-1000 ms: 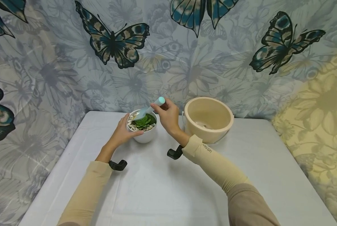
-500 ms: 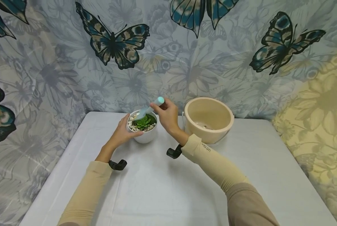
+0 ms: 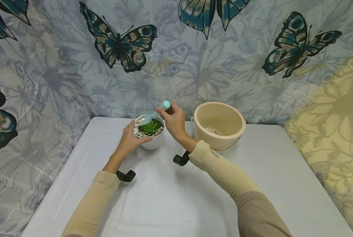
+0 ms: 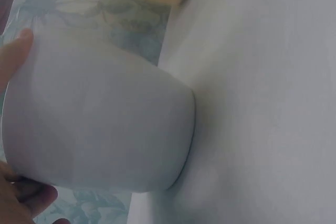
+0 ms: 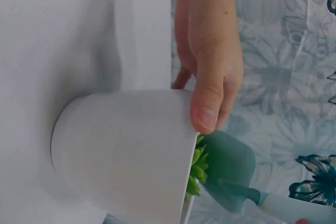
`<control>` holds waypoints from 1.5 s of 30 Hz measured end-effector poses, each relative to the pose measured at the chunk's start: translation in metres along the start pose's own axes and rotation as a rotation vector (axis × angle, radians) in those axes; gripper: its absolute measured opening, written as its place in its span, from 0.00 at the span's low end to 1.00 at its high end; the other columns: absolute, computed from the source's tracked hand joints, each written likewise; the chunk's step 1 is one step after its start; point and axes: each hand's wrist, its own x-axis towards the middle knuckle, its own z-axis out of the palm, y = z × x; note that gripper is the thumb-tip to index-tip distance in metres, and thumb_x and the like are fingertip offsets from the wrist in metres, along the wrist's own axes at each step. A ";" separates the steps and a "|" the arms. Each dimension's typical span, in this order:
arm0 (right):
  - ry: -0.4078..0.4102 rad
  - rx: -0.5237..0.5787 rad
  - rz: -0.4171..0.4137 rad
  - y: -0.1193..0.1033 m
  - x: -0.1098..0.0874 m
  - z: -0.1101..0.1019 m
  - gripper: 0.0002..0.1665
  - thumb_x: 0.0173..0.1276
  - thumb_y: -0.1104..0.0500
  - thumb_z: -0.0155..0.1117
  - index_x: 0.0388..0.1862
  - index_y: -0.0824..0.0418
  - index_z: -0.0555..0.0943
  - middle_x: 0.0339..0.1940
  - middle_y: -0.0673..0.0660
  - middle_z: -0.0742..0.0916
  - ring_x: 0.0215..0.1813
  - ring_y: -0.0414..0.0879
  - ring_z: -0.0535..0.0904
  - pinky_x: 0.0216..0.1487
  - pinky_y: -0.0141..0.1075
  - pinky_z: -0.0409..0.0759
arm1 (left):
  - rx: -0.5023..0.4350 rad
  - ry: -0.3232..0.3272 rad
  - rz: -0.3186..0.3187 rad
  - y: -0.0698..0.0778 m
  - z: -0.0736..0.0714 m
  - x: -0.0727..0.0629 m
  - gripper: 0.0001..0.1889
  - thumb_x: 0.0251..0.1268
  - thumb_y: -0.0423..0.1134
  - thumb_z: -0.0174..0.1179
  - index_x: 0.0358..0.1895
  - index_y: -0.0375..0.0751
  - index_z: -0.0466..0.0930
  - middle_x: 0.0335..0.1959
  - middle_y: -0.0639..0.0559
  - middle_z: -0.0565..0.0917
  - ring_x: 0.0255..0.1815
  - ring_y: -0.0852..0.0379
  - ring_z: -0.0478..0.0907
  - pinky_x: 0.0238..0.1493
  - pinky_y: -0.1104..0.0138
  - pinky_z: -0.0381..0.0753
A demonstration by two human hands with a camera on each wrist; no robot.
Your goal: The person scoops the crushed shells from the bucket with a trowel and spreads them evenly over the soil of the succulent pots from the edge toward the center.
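A small white pot [image 3: 152, 144] stands on the table, holding a green succulent [image 3: 150, 127] ringed by pale pebbles [image 3: 138, 132]. My left hand [image 3: 129, 139] grips the pot's left side, thumb along the near rim. In the right wrist view that thumb [image 5: 207, 98] lies at the rim of the pot [image 5: 126, 150]. My right hand [image 3: 176, 122] holds a light blue hand trowel [image 3: 165, 105] by its handle. The trowel's blade [image 5: 231, 163] tilts down into the pot beside the succulent's leaves, over the pebbles at the back left.
A larger cream bucket [image 3: 219, 142] with a thin handle stands right of the pot, close to my right wrist. Its bottom shows a few small bits. White cloth covers the table [image 3: 161, 197]. A butterfly-print curtain [image 3: 176, 75] hangs right behind the table's far edge.
The trowel and my right hand have shifted slightly left. My left wrist has turned and moved a little to the right, while the hand stays on the pot.
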 end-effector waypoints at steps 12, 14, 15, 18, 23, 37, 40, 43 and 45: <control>-0.031 -0.007 -0.011 -0.004 0.002 0.003 0.12 0.64 0.58 0.70 0.37 0.66 0.81 0.35 0.64 0.89 0.41 0.53 0.87 0.41 0.38 0.84 | -0.037 -0.042 -0.018 -0.001 -0.004 0.003 0.64 0.49 0.64 0.70 0.80 0.46 0.34 0.79 0.36 0.47 0.79 0.36 0.46 0.72 0.37 0.56; -0.021 -0.010 -0.017 -0.005 0.003 0.003 0.12 0.64 0.58 0.70 0.38 0.66 0.81 0.35 0.64 0.88 0.41 0.53 0.87 0.41 0.38 0.84 | -0.043 -0.021 -0.016 0.000 -0.003 0.003 0.64 0.49 0.64 0.70 0.80 0.45 0.35 0.78 0.36 0.47 0.79 0.36 0.46 0.72 0.37 0.56; -0.017 -0.011 -0.022 -0.005 0.003 0.003 0.12 0.64 0.58 0.70 0.38 0.67 0.81 0.35 0.64 0.88 0.41 0.53 0.87 0.41 0.37 0.84 | -0.044 -0.011 -0.016 0.001 -0.003 0.003 0.64 0.49 0.63 0.70 0.80 0.44 0.35 0.78 0.35 0.47 0.79 0.35 0.46 0.72 0.37 0.56; -0.009 -0.023 -0.038 -0.006 0.005 0.003 0.13 0.63 0.57 0.71 0.38 0.66 0.81 0.35 0.64 0.89 0.41 0.53 0.87 0.41 0.34 0.83 | -0.043 0.016 -0.020 0.002 0.000 0.002 0.63 0.49 0.63 0.71 0.80 0.44 0.36 0.78 0.35 0.47 0.79 0.35 0.46 0.72 0.38 0.56; -0.004 -0.026 -0.049 -0.007 0.007 0.002 0.13 0.63 0.58 0.71 0.37 0.67 0.81 0.34 0.64 0.89 0.39 0.54 0.87 0.36 0.31 0.80 | -0.045 0.032 -0.033 0.002 0.004 0.002 0.63 0.49 0.62 0.70 0.80 0.45 0.37 0.78 0.36 0.48 0.79 0.36 0.46 0.73 0.40 0.55; -0.040 0.036 -0.019 -0.010 0.004 -0.006 0.10 0.64 0.62 0.70 0.38 0.68 0.82 0.37 0.67 0.88 0.41 0.56 0.87 0.42 0.36 0.85 | -0.061 0.038 -0.032 0.000 0.009 0.000 0.63 0.49 0.64 0.70 0.79 0.45 0.37 0.78 0.36 0.48 0.78 0.37 0.48 0.74 0.41 0.55; -0.096 0.039 -0.009 -0.011 0.003 -0.007 0.11 0.64 0.62 0.69 0.41 0.69 0.82 0.37 0.66 0.88 0.41 0.56 0.86 0.41 0.34 0.84 | -0.067 0.047 -0.022 0.000 0.008 -0.001 0.63 0.49 0.64 0.70 0.79 0.45 0.37 0.78 0.36 0.48 0.78 0.37 0.49 0.73 0.41 0.56; -0.131 0.034 0.022 -0.011 0.003 -0.009 0.12 0.64 0.62 0.69 0.43 0.69 0.82 0.39 0.66 0.88 0.43 0.56 0.86 0.44 0.35 0.84 | -0.072 0.051 -0.015 0.000 0.008 -0.001 0.62 0.49 0.63 0.70 0.79 0.44 0.38 0.78 0.36 0.49 0.77 0.38 0.50 0.73 0.41 0.58; -0.139 0.026 0.043 -0.010 0.003 -0.010 0.13 0.64 0.63 0.68 0.45 0.69 0.82 0.40 0.67 0.88 0.44 0.56 0.86 0.45 0.36 0.84 | -0.076 0.053 -0.013 0.000 0.008 -0.001 0.62 0.49 0.63 0.71 0.79 0.44 0.39 0.77 0.36 0.50 0.77 0.38 0.51 0.73 0.41 0.58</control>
